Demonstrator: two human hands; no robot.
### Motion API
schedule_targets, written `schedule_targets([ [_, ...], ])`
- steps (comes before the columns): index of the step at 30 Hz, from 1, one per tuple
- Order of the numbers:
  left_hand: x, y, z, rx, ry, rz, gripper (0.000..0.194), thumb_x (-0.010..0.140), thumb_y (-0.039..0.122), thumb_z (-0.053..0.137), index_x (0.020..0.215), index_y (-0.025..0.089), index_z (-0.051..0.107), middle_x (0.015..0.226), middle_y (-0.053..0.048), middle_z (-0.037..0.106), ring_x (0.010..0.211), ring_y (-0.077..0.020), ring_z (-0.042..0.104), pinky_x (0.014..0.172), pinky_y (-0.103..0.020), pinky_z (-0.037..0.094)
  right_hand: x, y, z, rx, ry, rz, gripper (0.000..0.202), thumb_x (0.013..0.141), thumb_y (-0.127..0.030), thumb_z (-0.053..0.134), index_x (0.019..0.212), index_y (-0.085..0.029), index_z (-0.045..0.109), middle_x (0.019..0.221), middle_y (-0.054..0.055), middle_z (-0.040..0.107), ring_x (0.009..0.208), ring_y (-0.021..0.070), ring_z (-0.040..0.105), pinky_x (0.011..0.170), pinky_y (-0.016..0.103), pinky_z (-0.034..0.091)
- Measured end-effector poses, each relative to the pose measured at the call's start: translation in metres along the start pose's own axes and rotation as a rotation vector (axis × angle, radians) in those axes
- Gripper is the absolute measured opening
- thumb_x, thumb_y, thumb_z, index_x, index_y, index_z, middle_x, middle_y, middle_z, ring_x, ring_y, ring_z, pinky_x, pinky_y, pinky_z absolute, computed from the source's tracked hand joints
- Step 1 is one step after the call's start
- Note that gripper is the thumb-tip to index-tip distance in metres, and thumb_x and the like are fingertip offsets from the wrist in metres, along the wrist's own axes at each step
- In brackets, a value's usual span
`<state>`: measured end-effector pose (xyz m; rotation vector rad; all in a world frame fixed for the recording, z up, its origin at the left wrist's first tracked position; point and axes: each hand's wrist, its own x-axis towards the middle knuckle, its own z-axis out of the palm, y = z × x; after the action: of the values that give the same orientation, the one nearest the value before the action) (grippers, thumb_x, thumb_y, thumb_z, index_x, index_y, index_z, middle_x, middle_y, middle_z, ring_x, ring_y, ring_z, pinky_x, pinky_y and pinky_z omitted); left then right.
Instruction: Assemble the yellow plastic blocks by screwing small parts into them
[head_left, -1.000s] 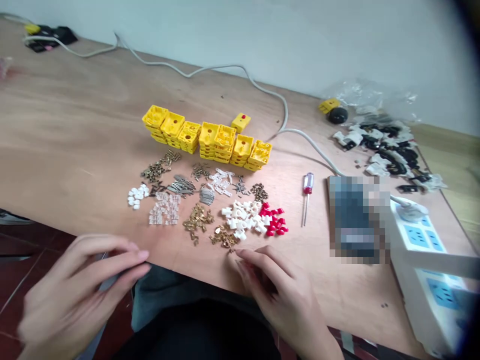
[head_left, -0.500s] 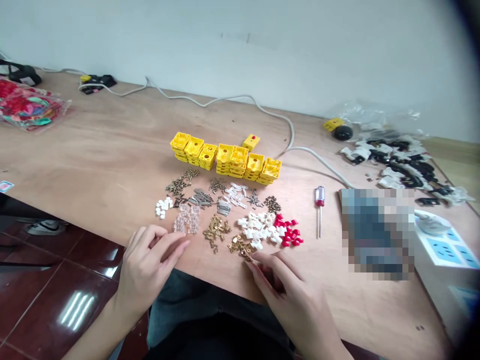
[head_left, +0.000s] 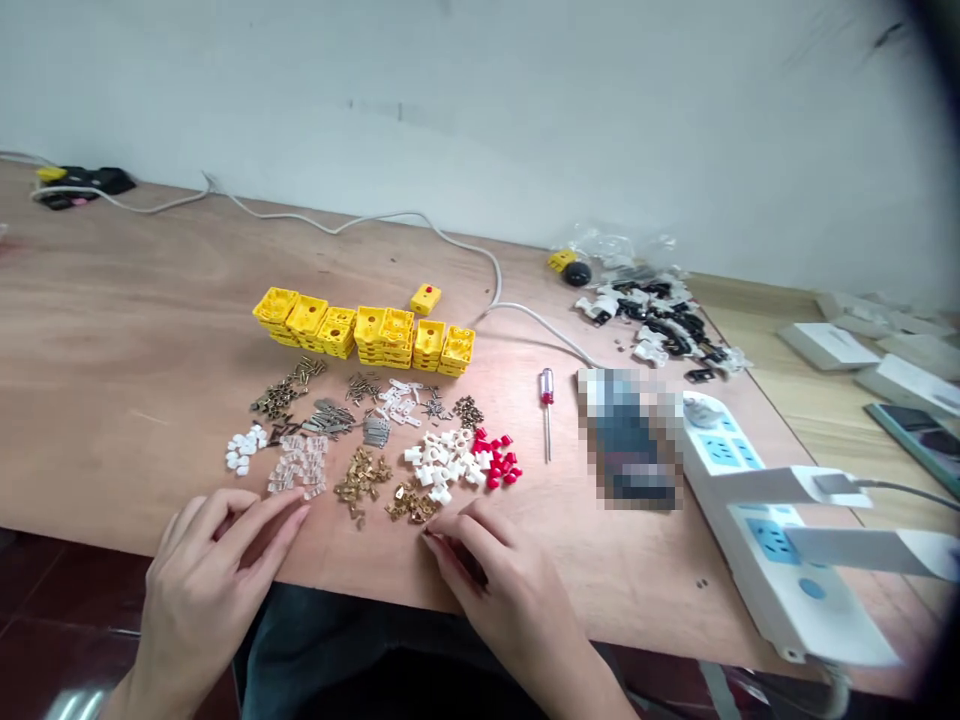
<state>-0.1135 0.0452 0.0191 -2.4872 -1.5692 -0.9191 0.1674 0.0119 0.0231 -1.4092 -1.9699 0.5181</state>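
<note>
My left hand (head_left: 217,570) rests at the near edge of a cluster of clear plastic pieces (head_left: 298,464), thumb and index finger extended with a narrow gap and nothing visible between them. At the near side of a small pile of brass clips (head_left: 409,504), my right hand (head_left: 504,570) pinches thumb and index finger on what looks like one small brass clip. Another pile of brass parts (head_left: 361,478) lies between the hands. White plastic pieces (head_left: 444,462) and red caps (head_left: 501,458) sit just beyond the right hand.
Stacked yellow housings (head_left: 364,335) stand behind piles of screws (head_left: 289,390) and metal strips (head_left: 328,418). A screwdriver (head_left: 547,412) lies right of the red caps. Beyond it are a blurred-out object (head_left: 630,440) and a white power strip (head_left: 787,570). A grey cable (head_left: 450,238) runs behind.
The view has turned to the right, bringing the whole power strip and several white boxes into sight. Both hands keep nearly the same places beside the parts.
</note>
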Motion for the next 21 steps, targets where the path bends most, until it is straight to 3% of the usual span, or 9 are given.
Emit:
schedule_targets([
  [10, -0.0042, 0.0057, 0.0017, -0.018, -0.021, 0.051, 0.026, 0.107, 0.039, 0.049, 0.107, 0.025, 0.071, 0.091, -0.008, 0.069, 0.084, -0.0297, 0.060, 0.080, -0.045, 0.044, 0.0015, -0.0005, -0.0012, -0.006, -0.032, -0.009, 0.019, 0.103, -0.020, 0.050, 0.099, -0.020, 0.069, 0.093, 0.005, 0.070, 0.082, 0.0158, 0.070, 0.071, 0.027, 0.059],
  [16, -0.0020, 0.0086, 0.0038, -0.022, -0.034, 0.028, 0.026, 0.105, 0.042, 0.051, 0.115, 0.025, 0.068, 0.098, -0.008, 0.070, 0.087, -0.0296, 0.062, 0.084, -0.046, 0.046, -0.0001, 0.0016, -0.0004, -0.014, -0.029, -0.013, 0.021, 0.104, -0.023, 0.050, 0.095, -0.021, 0.070, 0.088, 0.004, 0.069, 0.077, 0.0153, 0.068, 0.068, 0.026, 0.058],
  [21, 0.0015, 0.0093, 0.0047, -0.024, -0.039, 0.042, 0.025, 0.105, 0.041, 0.052, 0.109, 0.025, 0.071, 0.097, -0.009, 0.069, 0.086, -0.0293, 0.062, 0.082, -0.046, 0.047, 0.0001, -0.0001, -0.0006, -0.010, -0.058, 0.009, 0.018, 0.103, -0.020, 0.051, 0.101, -0.021, 0.069, 0.094, 0.005, 0.069, 0.082, 0.0151, 0.068, 0.072, 0.026, 0.058],
])
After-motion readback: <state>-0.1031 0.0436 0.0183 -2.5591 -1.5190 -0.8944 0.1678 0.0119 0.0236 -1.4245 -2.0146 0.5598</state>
